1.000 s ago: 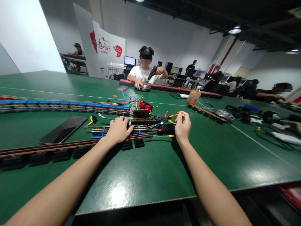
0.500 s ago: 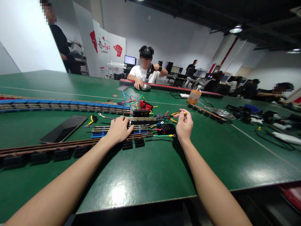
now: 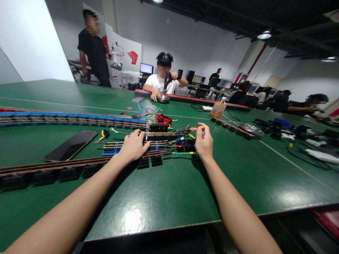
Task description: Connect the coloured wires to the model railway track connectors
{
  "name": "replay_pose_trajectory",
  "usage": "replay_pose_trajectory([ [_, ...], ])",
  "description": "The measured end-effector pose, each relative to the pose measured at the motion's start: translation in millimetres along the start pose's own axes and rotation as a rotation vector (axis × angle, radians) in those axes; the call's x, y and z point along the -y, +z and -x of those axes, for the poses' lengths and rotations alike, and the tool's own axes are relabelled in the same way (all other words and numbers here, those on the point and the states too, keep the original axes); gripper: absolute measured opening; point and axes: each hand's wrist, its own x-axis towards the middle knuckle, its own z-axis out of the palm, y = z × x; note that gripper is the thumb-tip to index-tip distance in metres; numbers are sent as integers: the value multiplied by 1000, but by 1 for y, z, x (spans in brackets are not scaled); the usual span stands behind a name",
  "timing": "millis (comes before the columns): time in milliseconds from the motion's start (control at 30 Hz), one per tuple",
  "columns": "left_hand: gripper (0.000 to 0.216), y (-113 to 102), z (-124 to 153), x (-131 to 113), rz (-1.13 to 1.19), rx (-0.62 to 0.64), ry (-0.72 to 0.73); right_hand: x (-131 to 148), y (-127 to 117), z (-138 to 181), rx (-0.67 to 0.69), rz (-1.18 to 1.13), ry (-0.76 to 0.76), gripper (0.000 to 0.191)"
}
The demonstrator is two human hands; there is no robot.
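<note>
My left hand [image 3: 134, 145] lies over a short black-based rail section [image 3: 162, 134], its fingers curled across the rails and its thumb on the near side. In my right hand [image 3: 204, 144] is a pair of pliers with yellow handles [image 3: 192, 136]. Their dark jaws point left at the wires by the rail's right end; what they bite on is too small to tell. Just below sits another rail section with a blue base [image 3: 110, 149]. A green wire [image 3: 182, 153] with a ring terminal ends close to my right wrist.
A phone [image 3: 71, 145] lies at left between a long blue track [image 3: 79, 119] and a brown rail strip [image 3: 53, 167]. Beyond are a red part [image 3: 163, 119] and an orange-filled bottle [image 3: 218, 108]. Across the table a person [image 3: 161, 79] holds a drill over a metal bowl [image 3: 163, 99].
My right hand has shifted slightly left with the pliers. My left hand stays put on the rail. A person in black at the back left has moved rightward into fuller view.
</note>
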Motion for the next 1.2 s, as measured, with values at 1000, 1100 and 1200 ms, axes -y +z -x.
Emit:
replay_pose_trajectory([
  [1000,56,2,-1,1,21,70,12,-2,-6,-3,324,192,-289,36],
  [1100,56,2,-1,1,30,67,14,3,-10,-4,348,190,-254,37],
  [1200,56,2,-1,1,39,66,12,9,-14,-4,389,200,-268,39],
])
